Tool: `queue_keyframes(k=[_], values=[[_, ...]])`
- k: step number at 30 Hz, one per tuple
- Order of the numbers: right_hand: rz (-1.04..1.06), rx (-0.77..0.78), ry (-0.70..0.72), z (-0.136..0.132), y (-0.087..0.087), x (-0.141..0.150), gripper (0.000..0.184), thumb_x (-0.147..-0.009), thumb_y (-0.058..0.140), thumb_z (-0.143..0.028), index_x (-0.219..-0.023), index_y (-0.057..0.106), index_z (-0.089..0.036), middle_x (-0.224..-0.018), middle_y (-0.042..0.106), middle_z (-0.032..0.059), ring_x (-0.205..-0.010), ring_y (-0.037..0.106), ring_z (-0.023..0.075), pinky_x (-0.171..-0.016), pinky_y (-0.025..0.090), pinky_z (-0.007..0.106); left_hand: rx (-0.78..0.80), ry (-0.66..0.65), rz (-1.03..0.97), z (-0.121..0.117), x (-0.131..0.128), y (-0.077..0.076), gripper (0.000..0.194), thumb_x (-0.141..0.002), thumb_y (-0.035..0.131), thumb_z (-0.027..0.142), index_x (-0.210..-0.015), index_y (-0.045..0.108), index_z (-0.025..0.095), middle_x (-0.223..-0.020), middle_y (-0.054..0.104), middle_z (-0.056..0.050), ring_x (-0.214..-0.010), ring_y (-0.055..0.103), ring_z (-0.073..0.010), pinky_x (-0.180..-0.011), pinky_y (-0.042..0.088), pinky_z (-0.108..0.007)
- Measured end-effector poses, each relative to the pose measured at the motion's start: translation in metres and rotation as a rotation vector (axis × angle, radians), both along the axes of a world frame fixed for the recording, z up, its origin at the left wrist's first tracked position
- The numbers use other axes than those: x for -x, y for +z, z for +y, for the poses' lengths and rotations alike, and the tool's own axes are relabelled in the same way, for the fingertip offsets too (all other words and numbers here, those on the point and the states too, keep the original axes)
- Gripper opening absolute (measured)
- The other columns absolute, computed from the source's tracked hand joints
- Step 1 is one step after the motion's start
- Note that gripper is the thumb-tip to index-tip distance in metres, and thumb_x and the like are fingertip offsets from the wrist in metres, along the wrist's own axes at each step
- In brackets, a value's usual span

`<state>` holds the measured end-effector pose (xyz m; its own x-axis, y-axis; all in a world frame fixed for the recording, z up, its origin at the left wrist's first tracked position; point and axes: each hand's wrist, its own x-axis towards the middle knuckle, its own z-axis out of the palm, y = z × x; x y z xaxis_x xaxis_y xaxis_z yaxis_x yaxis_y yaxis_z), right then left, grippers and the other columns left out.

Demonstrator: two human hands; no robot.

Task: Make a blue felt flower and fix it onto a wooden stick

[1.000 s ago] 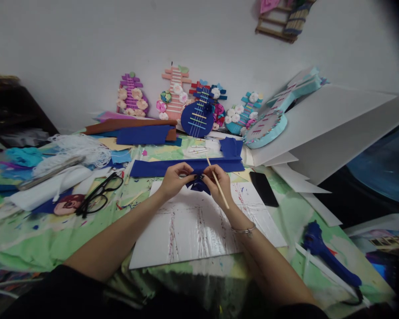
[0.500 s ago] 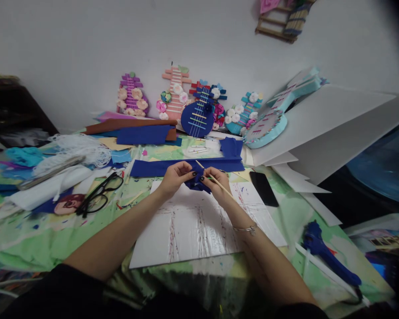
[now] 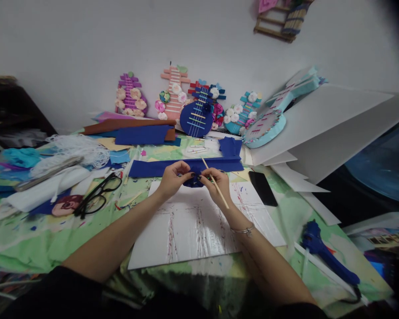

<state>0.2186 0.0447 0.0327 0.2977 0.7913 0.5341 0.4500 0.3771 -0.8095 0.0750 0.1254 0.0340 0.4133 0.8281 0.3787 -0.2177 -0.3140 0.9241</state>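
Between my two hands, above a white board (image 3: 182, 230), is a small dark blue piece of crepe paper (image 3: 193, 182), gathered or folded. My left hand (image 3: 173, 179) pinches its left side between thumb and finger. On the other side, my right hand (image 3: 217, 186) pinches its right edge, with a thin wooden stick (image 3: 220, 191) held slanting across the fingers. Just behind my hands lies a long blue paper strip (image 3: 149, 168). A smaller blue paper piece (image 3: 230, 146) rests at the strip's right end.
A blue glue gun (image 3: 329, 252) lies at the right, a black phone (image 3: 262, 188) beside the board. Eyeglasses (image 3: 98, 195) and a pile of white string (image 3: 76, 150) are at the left. Decorated paper lutes (image 3: 196, 117) lean on the wall; white boards (image 3: 319, 124) stand at the right.
The wooden stick tilted lower toward my right wrist, then swung back up to a steeper slant. The blue crepe paper turned between my fingers and its lower folds now look more compact.
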Motion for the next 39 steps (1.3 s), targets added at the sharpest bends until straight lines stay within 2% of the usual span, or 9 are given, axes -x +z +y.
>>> queue_keyframes(k=[2,4,7,11,17,22,27,34,39], values=[[-0.032,-0.051,-0.016,-0.001,0.0,0.001,0.01,-0.074,0.065,-0.029,-0.069,0.062,-0.02,-0.072,0.061,0.0016,-0.07,0.055,0.0169,-0.069,0.043,0.029,0.043,-0.023,-0.021,0.001,-0.001,-0.002,0.033,-0.056,0.082,0.031,-0.068,0.057,0.014,-0.062,0.056,0.003,-0.058,0.051,-0.0085,-0.056,0.04,-0.02],[-0.029,-0.057,-0.012,-0.001,0.0,0.002,0.009,-0.073,0.065,-0.028,-0.07,0.063,-0.02,-0.073,0.062,0.0016,-0.072,0.055,0.017,-0.07,0.043,0.03,0.133,-0.069,-0.058,0.003,-0.002,-0.004,0.036,-0.054,0.084,0.032,-0.069,0.056,0.014,-0.062,0.057,0.004,-0.057,0.052,-0.0081,-0.056,0.041,-0.02],[0.05,0.002,0.033,-0.001,-0.001,0.002,0.011,-0.072,0.067,-0.029,-0.072,0.063,-0.019,-0.066,0.057,-0.0007,-0.063,0.052,0.0142,-0.063,0.041,0.028,0.236,-0.119,-0.093,0.004,-0.003,-0.007,0.04,-0.051,0.085,0.034,-0.069,0.056,0.013,-0.061,0.058,0.004,-0.055,0.052,-0.0078,-0.055,0.041,-0.02],[0.202,0.058,0.104,0.002,-0.002,0.002,0.013,-0.07,0.067,-0.029,-0.07,0.061,-0.018,-0.062,0.053,-0.003,-0.057,0.047,0.0112,-0.057,0.038,0.025,0.278,-0.172,-0.127,0.004,-0.004,-0.007,0.039,-0.052,0.086,0.033,-0.07,0.057,0.012,-0.061,0.06,0.003,-0.055,0.053,-0.0075,-0.055,0.041,-0.019],[0.263,0.034,0.185,0.003,-0.002,0.001,0.019,-0.066,0.068,-0.029,-0.063,0.054,-0.018,-0.075,0.059,0.0005,-0.062,0.049,0.0113,-0.056,0.039,0.024,0.288,-0.234,-0.093,0.002,-0.003,-0.007,0.039,-0.053,0.086,0.034,-0.069,0.057,0.013,-0.061,0.06,0.003,-0.054,0.053,-0.0079,-0.054,0.042,-0.02],[0.22,0.065,0.144,0.0,0.001,0.001,0.015,-0.07,0.067,-0.03,-0.068,0.057,-0.019,-0.058,0.047,-0.004,-0.051,0.039,0.0088,-0.048,0.032,0.023,0.29,-0.223,-0.084,0.004,-0.004,-0.009,0.039,-0.054,0.085,0.035,-0.07,0.057,0.013,-0.062,0.061,0.002,-0.055,0.055,-0.009,-0.054,0.043,-0.021],[0.214,0.096,0.127,-0.001,0.004,0.002,0.018,-0.07,0.067,-0.031,-0.066,0.055,-0.018,-0.053,0.044,-0.0046,-0.047,0.036,0.0076,-0.044,0.027,0.022,0.277,-0.21,-0.078,0.006,-0.002,-0.008,0.038,-0.054,0.085,0.034,-0.069,0.057,0.013,-0.062,0.061,0.001,-0.055,0.055,-0.0092,-0.054,0.043,-0.022],[0.208,0.109,0.086,0.002,-0.001,0.001,0.016,-0.069,0.067,-0.029,-0.065,0.056,-0.018,-0.054,0.047,-0.0037,-0.048,0.039,0.0081,-0.045,0.03,0.022,0.198,-0.136,0.035,0.006,0.003,0.002,0.035,-0.05,0.087,0.028,-0.065,0.059,0.012,-0.06,0.06,0.001,-0.054,0.054,-0.0093,-0.054,0.042,-0.022],[0.098,0.118,0.065,0.002,-0.003,0.003,0.015,-0.07,0.064,-0.029,-0.065,0.056,-0.018,-0.054,0.047,-0.0043,-0.049,0.039,0.0086,-0.045,0.031,0.022,0.178,-0.177,0.084,0.008,0.004,0.001,0.034,-0.053,0.085,0.032,-0.07,0.062,0.013,-0.064,0.063,-0.001,-0.057,0.057,-0.012,-0.054,0.044,-0.023]])
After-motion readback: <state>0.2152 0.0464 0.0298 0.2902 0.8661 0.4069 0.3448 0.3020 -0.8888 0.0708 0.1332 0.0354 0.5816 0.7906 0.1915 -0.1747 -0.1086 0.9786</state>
